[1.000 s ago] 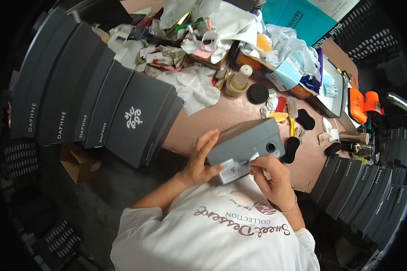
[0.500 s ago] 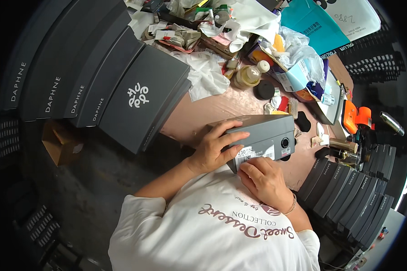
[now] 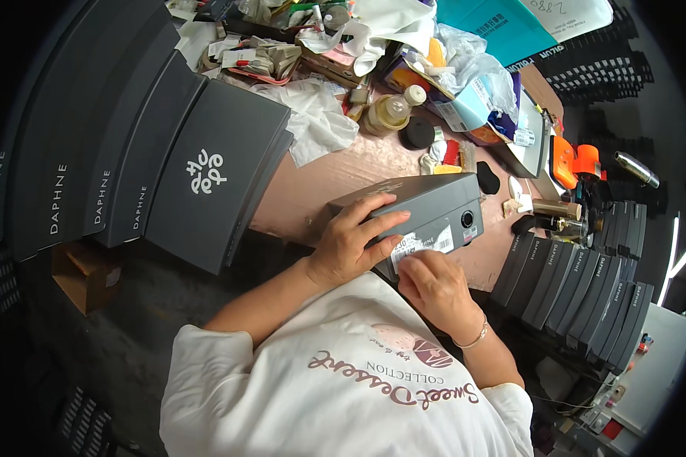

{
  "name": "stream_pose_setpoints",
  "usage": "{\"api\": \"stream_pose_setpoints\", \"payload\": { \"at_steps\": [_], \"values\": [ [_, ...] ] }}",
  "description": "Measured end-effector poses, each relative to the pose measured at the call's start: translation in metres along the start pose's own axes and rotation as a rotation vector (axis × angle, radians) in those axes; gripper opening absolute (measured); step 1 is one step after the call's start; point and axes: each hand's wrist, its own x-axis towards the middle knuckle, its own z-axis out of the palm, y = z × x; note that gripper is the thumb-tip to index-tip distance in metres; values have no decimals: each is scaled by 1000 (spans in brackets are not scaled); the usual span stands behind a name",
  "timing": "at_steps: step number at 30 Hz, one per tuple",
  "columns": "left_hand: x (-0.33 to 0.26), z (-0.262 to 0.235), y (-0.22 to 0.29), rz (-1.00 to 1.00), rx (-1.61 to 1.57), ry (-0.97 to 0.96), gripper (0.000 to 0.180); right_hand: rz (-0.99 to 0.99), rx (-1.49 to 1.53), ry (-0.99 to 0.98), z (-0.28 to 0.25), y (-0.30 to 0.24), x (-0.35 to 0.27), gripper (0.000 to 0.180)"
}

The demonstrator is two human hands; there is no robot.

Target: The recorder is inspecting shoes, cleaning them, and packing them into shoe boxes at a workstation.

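A dark grey shoe box lies on the pink table close to my body, its end with the stickers turned toward me. My left hand rests across the box's left corner, fingers spread over the lid edge and thumb reaching down its end. A white label with printing sits on that end, beside a round black-ringed hole. My right hand is closed, fingertips pressed together at the label's lower left part. What they pinch, if anything, is hidden by the fingers.
Large dark shoe boxes stand stacked at the left, smaller ones at the right. Behind the box are white tissue, a yellowish bottle, a black round lid and a carton of plastic bags. An orange tool lies further right.
The whole view has shifted, so the scene sits further left and up. My left hand keeps its place on the box; my right fingertips remain at the label with a slight turn of the hand.
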Motion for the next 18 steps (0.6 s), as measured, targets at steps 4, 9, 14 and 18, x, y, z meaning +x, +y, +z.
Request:
{"api": "stream_pose_setpoints", "payload": {
  "at_steps": [4,9,14,18],
  "values": [
    [0,-3,0,33,12,-14,31,89,108,31,2,3,-4,21],
    [1,-7,0,13,-2,-20,32,53,226,26,-2,-1,-10,21],
    [3,-12,0,10,-6,-44,33,32,88,-82,-8,-6,-5,18],
    [6,-13,-4,34,-21,-66,34,-10,-3,-78,-6,-6,-5,19]
  ]
}}
